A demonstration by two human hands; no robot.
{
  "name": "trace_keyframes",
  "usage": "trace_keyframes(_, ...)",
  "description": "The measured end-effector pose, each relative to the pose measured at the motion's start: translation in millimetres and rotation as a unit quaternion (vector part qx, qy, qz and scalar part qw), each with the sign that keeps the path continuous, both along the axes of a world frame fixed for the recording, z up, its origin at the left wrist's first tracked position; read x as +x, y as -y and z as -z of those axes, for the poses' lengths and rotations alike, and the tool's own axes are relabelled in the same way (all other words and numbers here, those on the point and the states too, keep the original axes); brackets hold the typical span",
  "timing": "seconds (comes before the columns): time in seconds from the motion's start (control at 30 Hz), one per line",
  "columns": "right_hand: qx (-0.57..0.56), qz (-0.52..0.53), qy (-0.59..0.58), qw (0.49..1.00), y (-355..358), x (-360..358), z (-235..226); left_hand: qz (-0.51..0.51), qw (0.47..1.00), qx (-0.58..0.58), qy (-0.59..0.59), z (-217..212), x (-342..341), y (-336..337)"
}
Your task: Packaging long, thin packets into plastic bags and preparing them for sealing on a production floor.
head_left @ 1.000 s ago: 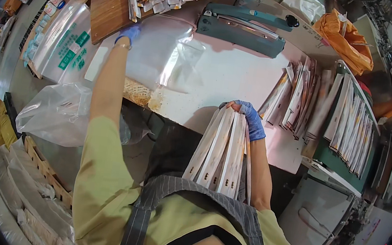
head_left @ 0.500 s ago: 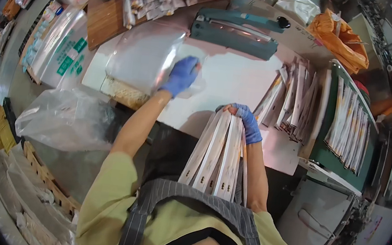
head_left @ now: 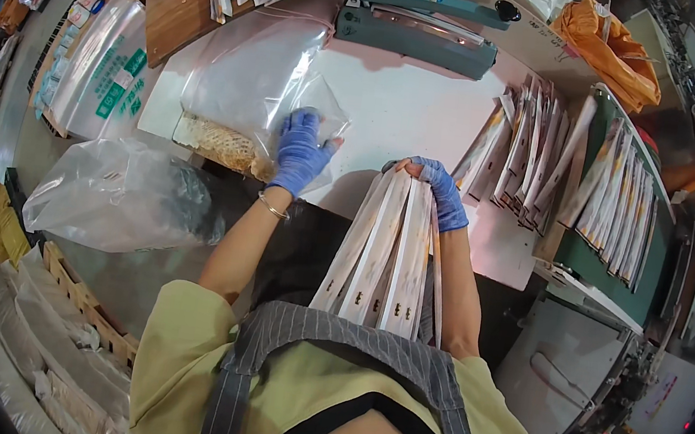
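Observation:
My left hand (head_left: 303, 153), in a blue fingerless-looking glove, lies on a clear plastic bag (head_left: 330, 115) at the right edge of a stack of clear bags (head_left: 242, 87). Its fingers are stretched out and the thumb stands apart. My right hand (head_left: 438, 189), gloved in blue with bare fingertips, is closed round the top ends of several long, narrow printed packets (head_left: 383, 247). They fan downward toward my apron (head_left: 351, 330), where their lower ends rest close to the cloth.
Behind the white worktop (head_left: 402, 128) sits a green bag sealer (head_left: 417, 39). More narrow packets (head_left: 515, 155) lean at the right, and others lie on a green board (head_left: 573, 253). A wooden board (head_left: 172, 18) bears further packets. A large clear bag (head_left: 116, 197) hangs at the left.
My left hand has come down nearer me onto the bags, fingers opening out, and a bag's corner now lifts beside it. The right hand keeps hold of the packets. The view has shifted slightly.

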State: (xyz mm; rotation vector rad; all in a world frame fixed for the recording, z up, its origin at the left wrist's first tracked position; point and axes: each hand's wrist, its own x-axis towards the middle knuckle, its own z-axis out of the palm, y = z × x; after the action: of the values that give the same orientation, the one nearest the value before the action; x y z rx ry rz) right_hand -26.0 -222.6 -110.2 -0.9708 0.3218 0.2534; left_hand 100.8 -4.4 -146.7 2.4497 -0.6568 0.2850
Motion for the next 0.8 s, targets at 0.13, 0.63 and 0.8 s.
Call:
trace_keyframes(0.13,-0.006,0.010,0.005,1.000,0.2,-0.9,0.9,0.032,0.916,-0.283,-0.284,-2.7,12.6,-21.4)
trace_keyframes(0.63,0.005,0.020,-0.008,1.000,5.1,-4.6,11.7,0.097,0.965,-0.032,-0.240,-1.3,-63.4,17.6)
trace_keyframes(0.8,0.003,0.054,-0.014,0.998,-0.9,-11.6,-7.0,0.113,0.990,0.006,-0.079,-3.1,-41.1,19.3)
